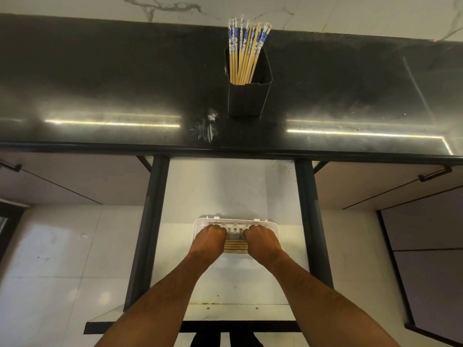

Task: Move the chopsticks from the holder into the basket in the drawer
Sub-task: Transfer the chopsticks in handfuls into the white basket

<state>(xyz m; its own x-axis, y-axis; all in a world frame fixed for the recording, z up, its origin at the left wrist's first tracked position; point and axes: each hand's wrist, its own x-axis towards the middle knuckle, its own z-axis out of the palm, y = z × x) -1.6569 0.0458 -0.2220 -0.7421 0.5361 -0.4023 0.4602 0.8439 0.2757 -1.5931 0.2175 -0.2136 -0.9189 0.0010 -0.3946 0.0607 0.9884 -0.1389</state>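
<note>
- Fingers (pixel 223 231) of both hands are curling down into the white basket (pixel 274 227); knuckles facing up, fingertips hidden inside, so whether they are gripping anything is not readable.
- Left hand (pixel 210 240) is sitting over the basket's left half, right hand (pixel 260 240) over its right half, with a narrow gap between them.
- Chopsticks in basket (pixel 235 246) are showing in that gap: a few pale wooden sticks lying flat, running left to right, both ends covered by the hands. Count unclear.
- Basket is sitting in the open drawer (pixel 225 196), about mid-way between the drawer's dark side rails, nearer the front edge than the back. Near wall mostly hidden behind the hands and wrists; slotted far wall partly visible.
- Holder (pixel 248 101), a black square cup, is standing upright on the dark countertop (pixel 100 83), near the middle, closer to its front edge than the back.
- Chopsticks in holder (pixel 244 51) are standing on end as a bunch, fanning slightly, tops patterned blue and white, lower ends hidden in the cup.
- No brand, label or writing is readable anywhere.
- Countertop is reflecting two light strips; a smudge is showing just left of the holder.
- Cabinet fronts with dark handles (pixel 434 174) are getting cut off at both frame edges.
</note>
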